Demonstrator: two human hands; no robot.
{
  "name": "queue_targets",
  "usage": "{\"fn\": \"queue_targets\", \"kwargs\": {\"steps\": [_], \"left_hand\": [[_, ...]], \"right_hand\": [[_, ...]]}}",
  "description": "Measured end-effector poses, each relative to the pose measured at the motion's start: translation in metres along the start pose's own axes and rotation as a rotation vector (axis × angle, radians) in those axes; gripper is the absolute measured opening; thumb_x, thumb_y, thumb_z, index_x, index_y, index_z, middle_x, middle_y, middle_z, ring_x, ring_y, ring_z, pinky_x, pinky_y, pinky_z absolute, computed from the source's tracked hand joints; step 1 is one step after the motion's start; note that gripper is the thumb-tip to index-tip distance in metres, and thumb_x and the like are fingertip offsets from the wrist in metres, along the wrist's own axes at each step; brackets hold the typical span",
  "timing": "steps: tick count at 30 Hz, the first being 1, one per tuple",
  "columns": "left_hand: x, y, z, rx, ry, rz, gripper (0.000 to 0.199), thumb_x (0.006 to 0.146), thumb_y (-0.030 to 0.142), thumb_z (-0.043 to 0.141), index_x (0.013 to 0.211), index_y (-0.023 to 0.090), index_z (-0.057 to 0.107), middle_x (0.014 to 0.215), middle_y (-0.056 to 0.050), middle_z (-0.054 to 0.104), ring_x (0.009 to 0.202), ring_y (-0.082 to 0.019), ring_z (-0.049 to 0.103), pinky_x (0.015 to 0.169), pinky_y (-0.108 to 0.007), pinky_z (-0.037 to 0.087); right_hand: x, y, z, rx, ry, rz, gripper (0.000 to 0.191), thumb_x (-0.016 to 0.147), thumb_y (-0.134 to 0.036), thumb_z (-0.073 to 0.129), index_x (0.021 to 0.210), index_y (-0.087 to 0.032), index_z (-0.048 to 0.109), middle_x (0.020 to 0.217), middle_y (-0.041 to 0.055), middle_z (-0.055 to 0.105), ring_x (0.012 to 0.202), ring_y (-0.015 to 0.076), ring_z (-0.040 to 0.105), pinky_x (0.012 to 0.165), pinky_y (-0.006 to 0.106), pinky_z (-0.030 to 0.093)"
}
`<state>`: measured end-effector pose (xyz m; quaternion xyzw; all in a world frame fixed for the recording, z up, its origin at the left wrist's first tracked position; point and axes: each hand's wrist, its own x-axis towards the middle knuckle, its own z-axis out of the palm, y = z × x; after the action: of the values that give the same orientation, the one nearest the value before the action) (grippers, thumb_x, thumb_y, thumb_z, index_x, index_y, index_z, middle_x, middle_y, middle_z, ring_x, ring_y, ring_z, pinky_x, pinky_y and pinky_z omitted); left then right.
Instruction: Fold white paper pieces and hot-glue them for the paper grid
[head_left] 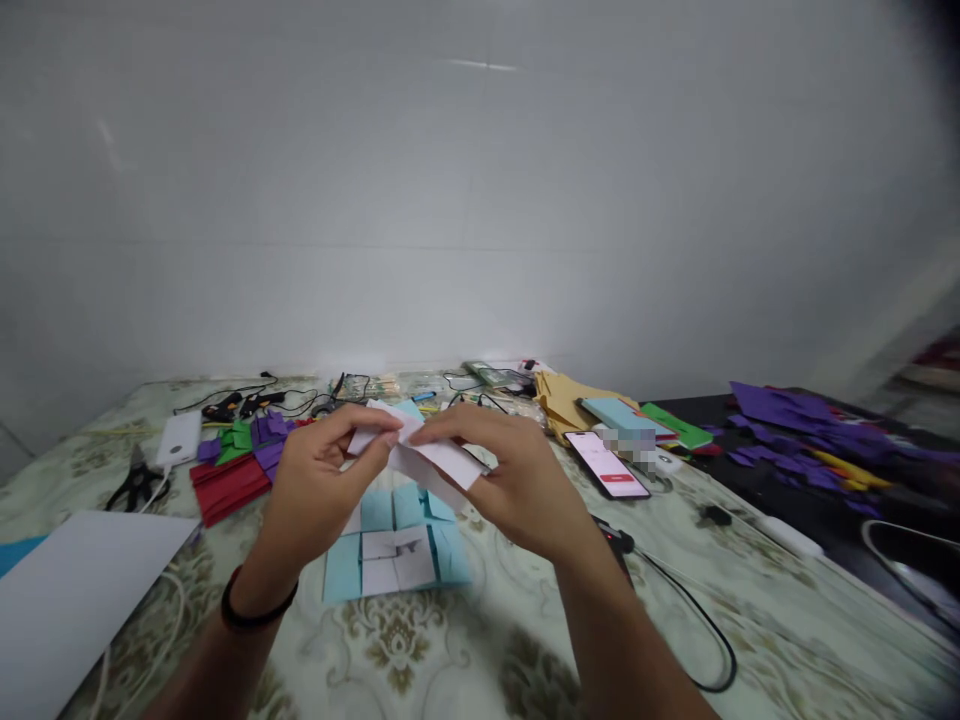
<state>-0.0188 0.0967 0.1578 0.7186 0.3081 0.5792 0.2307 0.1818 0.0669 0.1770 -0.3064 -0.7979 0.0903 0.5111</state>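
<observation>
Both hands hold one piece of folded white paper [450, 462] above the table. My left hand [319, 480] pinches its left part between thumb and fingertips. On the other side, my right hand [517, 475] grips the paper, with fingers on top and the thumb mostly hidden. Under the hands lies a square of folded light-blue and white paper pieces [397, 560]; its far part is covered by the hands and the held paper.
A red folded paper stack [229, 487], scissors [136, 485] and a white power bank [180, 438] lie left. White sheets [82, 610] fill the near left. A lit phone [606, 465] and a black cable [697, 620] are right. Purple paper pieces [795, 420] lie on a black surface.
</observation>
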Motion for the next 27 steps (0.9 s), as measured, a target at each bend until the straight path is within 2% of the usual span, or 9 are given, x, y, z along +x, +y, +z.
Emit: {"fn": "queue_targets", "kwargs": {"steps": [3, 7, 11, 14, 17, 21, 24, 27], "left_hand": [[-0.002, 0.011, 0.019, 0.123, 0.054, 0.043, 0.011, 0.092, 0.019, 0.072, 0.095, 0.023, 0.081, 0.096, -0.004, 0.082, 0.089, -0.019, 0.077, 0.079, -0.027, 0.061], [-0.008, 0.032, 0.045, 0.215, 0.158, 0.093, 0.012, 0.09, 0.022, 0.078, 0.1, 0.025, 0.082, 0.103, -0.002, 0.083, 0.097, -0.019, 0.076, 0.087, -0.029, 0.06], [-0.015, 0.044, 0.069, 0.315, 0.31, 0.137, 0.012, 0.086, 0.019, 0.081, 0.096, 0.024, 0.081, 0.095, -0.001, 0.082, 0.089, -0.019, 0.075, 0.085, -0.031, 0.059], [-0.019, 0.046, 0.082, 0.382, 0.353, 0.15, 0.007, 0.086, 0.018, 0.081, 0.091, 0.024, 0.08, 0.088, 0.0, 0.081, 0.083, -0.018, 0.073, 0.083, -0.033, 0.057], [-0.023, 0.048, 0.088, 0.401, 0.382, 0.162, 0.006, 0.087, 0.018, 0.08, 0.087, 0.024, 0.079, 0.086, 0.0, 0.08, 0.08, -0.018, 0.071, 0.081, -0.033, 0.057], [-0.029, 0.052, 0.089, 0.37, 0.424, 0.15, 0.006, 0.084, 0.018, 0.08, 0.086, 0.023, 0.077, 0.085, -0.001, 0.077, 0.081, -0.018, 0.07, 0.077, -0.031, 0.058], [-0.032, 0.056, 0.088, 0.272, 0.445, 0.122, 0.021, 0.081, 0.019, 0.083, 0.1, 0.022, 0.075, 0.098, -0.002, 0.075, 0.087, -0.017, 0.072, 0.077, -0.029, 0.061], [-0.033, 0.061, 0.086, 0.221, 0.356, 0.093, 0.032, 0.081, 0.018, 0.082, 0.111, 0.024, 0.073, 0.106, -0.003, 0.075, 0.091, -0.018, 0.073, 0.077, -0.027, 0.062]], "right_hand": [[0.001, 0.01, -0.014, 0.094, 0.005, 0.011, 0.027, 0.087, -0.005, 0.066, 0.098, -0.026, 0.078, 0.1, 0.0012, 0.082, 0.092, 0.0183, 0.076, 0.084, 0.032, 0.058], [0.0, 0.015, -0.032, 0.214, 0.053, 0.049, 0.013, 0.091, -0.014, 0.069, 0.095, -0.023, 0.078, 0.095, 0.0022, 0.081, 0.086, 0.0173, 0.075, 0.077, 0.029, 0.057], [-0.006, 0.016, -0.048, 0.306, 0.096, 0.113, 0.01, 0.09, -0.015, 0.071, 0.094, -0.023, 0.077, 0.092, 0.0004, 0.08, 0.08, 0.0163, 0.073, 0.075, 0.028, 0.055], [-0.011, 0.019, -0.054, 0.331, 0.118, 0.09, 0.013, 0.091, -0.013, 0.069, 0.093, -0.022, 0.077, 0.093, 0.0009, 0.08, 0.084, 0.0167, 0.072, 0.075, 0.029, 0.054], [-0.013, 0.022, -0.058, 0.358, 0.115, 0.056, 0.018, 0.091, -0.01, 0.064, 0.093, -0.022, 0.077, 0.096, 0.0022, 0.079, 0.09, 0.0174, 0.072, 0.074, 0.029, 0.055], [-0.016, 0.019, -0.059, 0.429, 0.111, 0.084, 0.02, 0.09, -0.01, 0.065, 0.098, -0.024, 0.077, 0.101, 0.0019, 0.08, 0.094, 0.018, 0.074, 0.078, 0.03, 0.059], [-0.02, 0.012, -0.059, 0.428, 0.129, 0.099, 0.019, 0.088, -0.01, 0.066, 0.097, -0.024, 0.076, 0.101, 0.0017, 0.08, 0.091, 0.0175, 0.074, 0.076, 0.03, 0.061], [-0.025, 0.004, -0.059, 0.377, 0.152, 0.076, 0.024, 0.086, -0.005, 0.063, 0.096, -0.024, 0.075, 0.098, 0.0007, 0.08, 0.086, 0.0161, 0.074, 0.075, 0.028, 0.061]]}}
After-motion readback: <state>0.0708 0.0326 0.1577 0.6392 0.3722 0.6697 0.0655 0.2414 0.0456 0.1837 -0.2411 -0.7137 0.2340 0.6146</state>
